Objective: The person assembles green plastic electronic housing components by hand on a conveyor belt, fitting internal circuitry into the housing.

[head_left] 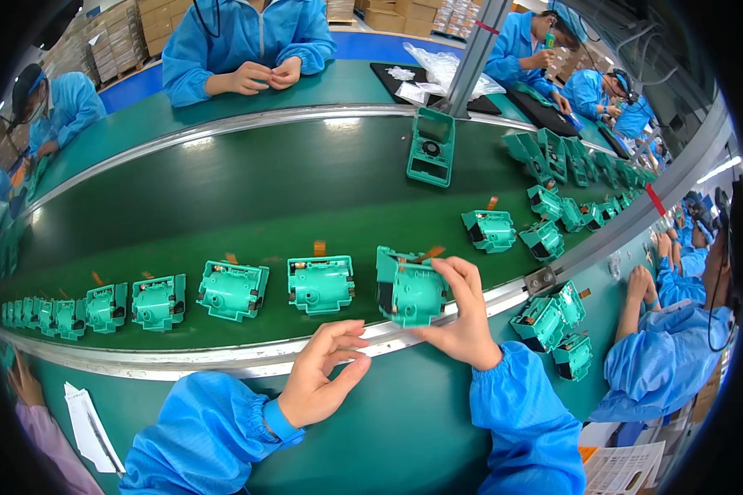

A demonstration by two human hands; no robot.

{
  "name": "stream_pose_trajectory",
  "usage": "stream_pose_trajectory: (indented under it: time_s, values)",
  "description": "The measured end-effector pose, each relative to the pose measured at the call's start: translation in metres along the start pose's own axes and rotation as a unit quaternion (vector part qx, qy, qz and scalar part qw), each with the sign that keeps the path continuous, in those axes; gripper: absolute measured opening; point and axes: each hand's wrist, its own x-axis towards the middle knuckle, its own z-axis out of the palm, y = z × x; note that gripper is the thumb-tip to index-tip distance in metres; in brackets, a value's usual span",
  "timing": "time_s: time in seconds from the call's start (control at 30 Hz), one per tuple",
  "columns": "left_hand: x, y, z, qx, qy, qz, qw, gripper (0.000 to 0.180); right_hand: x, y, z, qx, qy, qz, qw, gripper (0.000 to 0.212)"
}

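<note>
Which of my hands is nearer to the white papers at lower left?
Left. Your left hand is right of the papers, without touching; your right hand is farther right, holding a green housing.

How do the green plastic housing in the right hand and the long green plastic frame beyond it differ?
The housing is in the right hand; the frame touches no hand. The housing looks squarish; the frame looks clearly elongated. The housing shows an orange strip on top; the frame holds a round black part. Both are green.
</note>
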Motion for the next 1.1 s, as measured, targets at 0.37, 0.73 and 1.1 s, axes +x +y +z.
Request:
stream_pose_trajectory:
  time_s: [0.37, 0.73, 1.1]
  values:
    - [-0.003, -0.001, -0.016, -0.217, 0.003, 0.018, 0.976, 0.037, -0.021, -0.017, 0.033, 0.173, -0.044, -0.008, 0.984, 0.077]
    - [0.005, -0.012, -0.012, -0.278, 0.012, -0.029, 0.960, 0.033, -0.023, -0.010, 0.029, 0.143, 0.022, -0.088, 0.986, 0.077]
    - [0.012, -0.011, -0.004, -0.259, -0.002, -0.031, 0.965, 0.050, -0.021, -0.003, 0.020, 0.124, 0.037, -0.116, 0.985, 0.081]
